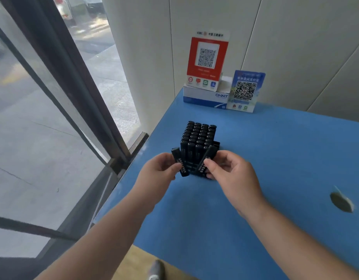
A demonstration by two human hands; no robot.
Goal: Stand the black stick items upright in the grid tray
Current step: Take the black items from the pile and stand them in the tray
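We hold one black stick in each hand just in front of the grid tray [216, 144], which sits on the blue table [275, 158] and is almost hidden under the packed rows of standing sticks [199, 136]. Our left hand [156, 172] pinches the left stick [179, 161] between thumb and fingers at about its middle, its rounded cap pointing toward twelve o'clock; our right hand [229, 170] pinches the right stick [205, 161] low on its body, the top leaning toward one o'clock against the tray's near right corner. We judge these sticks light, rigid and rather smooth, so a firm pinch near the lower half should steer them, leaving the bottom end free to find its cell. The only open cells we can make out seem to lie at the tray's right edge, at about three o'clock from the block; the neighbours stand touching, so a tilted entry could knock one askew. At twelve o'clock, well apart, stand a white box [205, 98], a red QR sign [207, 61] and a blue QR sign [245, 91]; a worn hole [341, 201] marks the table at four o'clock. None of these hinders us.
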